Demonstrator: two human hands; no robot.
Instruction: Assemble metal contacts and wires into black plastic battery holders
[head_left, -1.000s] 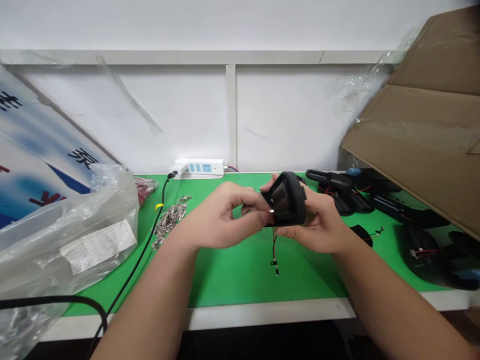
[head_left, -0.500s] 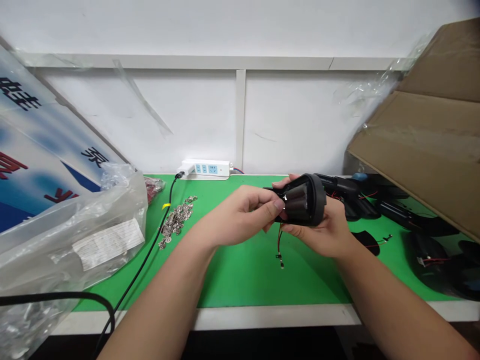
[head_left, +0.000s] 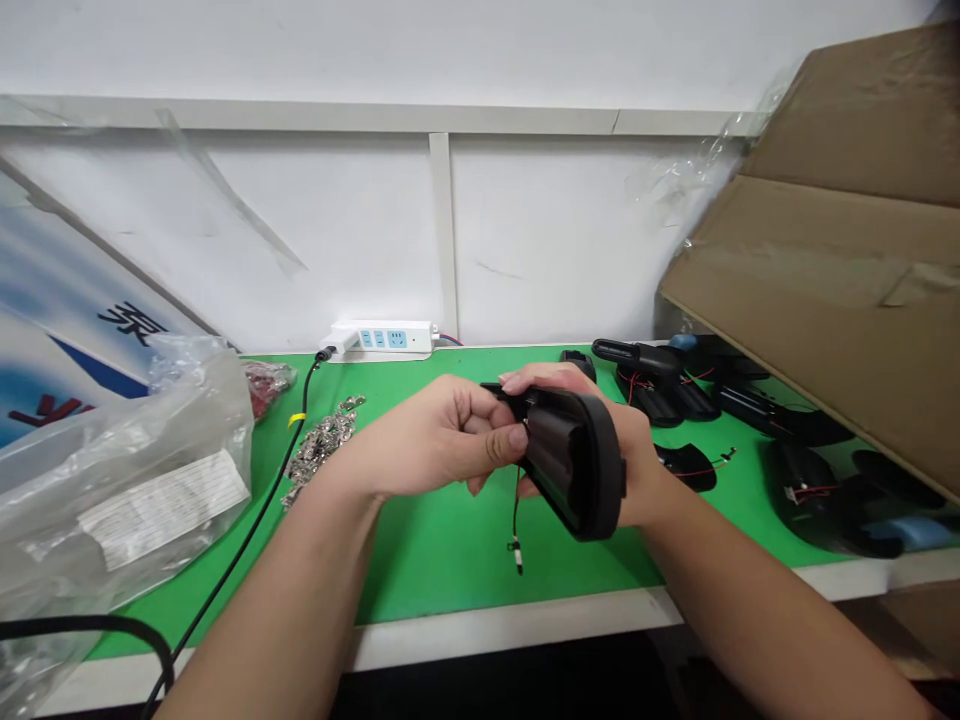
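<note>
My right hand (head_left: pixel 634 440) is wrapped round a black plastic housing (head_left: pixel 574 465), its hollow side turned toward the left and its rounded end toward me. At the far end of the housing my left hand (head_left: pixel 469 435) is closed, thumb against forefinger; whatever is between the fingertips is too small and covered to name. From beneath the housing hangs a thin wire with a small connector (head_left: pixel 516 555). Left of my left hand, a heap of small shiny metal pieces (head_left: pixel 322 440) lies on the green work mat (head_left: pixel 442 560).
More black housings (head_left: pixel 652 380) with red wires lie at the right, below a leaning cardboard box (head_left: pixel 825 250). A power strip (head_left: pixel 394 337) stands against the wall, its black cable (head_left: pixel 259 530) crossing the mat. A clear plastic bag (head_left: pixel 172 420) fills the left side.
The housing has tipped, so its rounded end now points lower and nearer to me. My view has shifted a little to the right. Both hands keep their places on the housing.
</note>
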